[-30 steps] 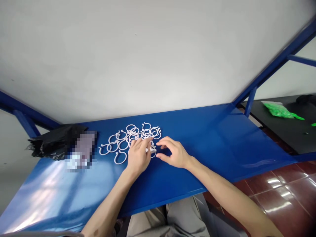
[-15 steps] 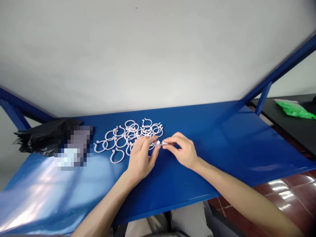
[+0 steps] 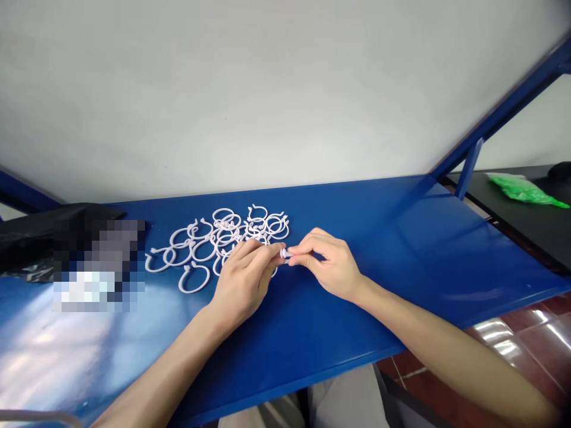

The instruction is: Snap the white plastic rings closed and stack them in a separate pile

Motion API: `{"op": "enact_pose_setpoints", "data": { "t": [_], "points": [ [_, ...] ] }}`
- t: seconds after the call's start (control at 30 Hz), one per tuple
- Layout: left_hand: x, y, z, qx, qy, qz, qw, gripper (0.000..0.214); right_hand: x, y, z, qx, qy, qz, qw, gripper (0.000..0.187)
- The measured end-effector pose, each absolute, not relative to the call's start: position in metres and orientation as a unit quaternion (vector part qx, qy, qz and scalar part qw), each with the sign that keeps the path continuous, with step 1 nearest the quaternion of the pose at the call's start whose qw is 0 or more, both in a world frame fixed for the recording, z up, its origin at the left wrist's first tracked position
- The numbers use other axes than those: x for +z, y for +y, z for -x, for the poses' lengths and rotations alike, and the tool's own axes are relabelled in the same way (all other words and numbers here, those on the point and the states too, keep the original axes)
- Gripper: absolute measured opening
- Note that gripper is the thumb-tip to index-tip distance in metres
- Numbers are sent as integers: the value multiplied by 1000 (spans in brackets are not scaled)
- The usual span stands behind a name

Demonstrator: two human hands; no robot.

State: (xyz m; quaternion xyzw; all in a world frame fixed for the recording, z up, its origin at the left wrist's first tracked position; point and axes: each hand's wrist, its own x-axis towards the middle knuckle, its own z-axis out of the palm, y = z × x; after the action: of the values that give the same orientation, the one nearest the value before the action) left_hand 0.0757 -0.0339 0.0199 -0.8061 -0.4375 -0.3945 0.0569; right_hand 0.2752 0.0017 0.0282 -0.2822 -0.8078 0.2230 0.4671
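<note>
In the head view, pinched between left hand (image 3: 243, 270) and right hand (image 3: 334, 264), fingertips almost meeting: a white piece (image 3: 284, 253), held over the counter (image 3: 366, 238) at the right edge of the rings (image 3: 226, 227). Mostly covered by fingers — perhaps another ring, though too small and hidden to say for sure.

Changed within the last second: from a right hand spread and apart, to right thumb and forefinger pressed onto the right end of the piece. Changed in the last half second as well: from white nubs with a gap between, to nubs close together, maybe touching. Meaning, as a judgement: reaching done, with close two-handed work on one piece now in hand.

Grip of the left hand closed on the left end — grip of the right hand pinching the right. Left of and beyond the left hand, loose rings, open-ended and overlapping. Farther left, a black bag (image 3: 35, 235); well off to the right, a green bag (image 3: 526, 190).
</note>
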Motion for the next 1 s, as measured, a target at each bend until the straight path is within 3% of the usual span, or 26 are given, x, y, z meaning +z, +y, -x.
{"op": "enact_pose_setpoints", "data": {
  "t": [0.13, 0.33, 0.5, 0.63, 0.73, 0.87, 1.0],
  "points": [
    [19, -36, -78, -381, -451, 805, 60, 19, 31, -2, -275, 216, -811, 287, 461, 17],
    [22, -41, -83, -387, -411, 812, 150, 24, 33, -12, -272, 204, -823, 274, 454, 20],
    [17, -37, -86, -360, -457, 805, 117, 18, 30, 1, -274, 160, -836, 293, 435, 21],
    [11, -29, -82, -326, -482, 808, 93, 23, 27, 34, -297, 68, -829, 424, 357, 29],
    [10, -24, -75, -312, -490, 809, 89, 21, 24, 60, -329, 7, -769, 582, 266, 27],
    [8, -21, -67, -310, -505, 800, 90, 22, 18, 75, -361, -41, -704, 688, 173, 24],
    [3, -18, -65, -291, -522, 797, 85, 27, 14, 68, -346, -52, -745, 617, 247, 33]
  ]
}}
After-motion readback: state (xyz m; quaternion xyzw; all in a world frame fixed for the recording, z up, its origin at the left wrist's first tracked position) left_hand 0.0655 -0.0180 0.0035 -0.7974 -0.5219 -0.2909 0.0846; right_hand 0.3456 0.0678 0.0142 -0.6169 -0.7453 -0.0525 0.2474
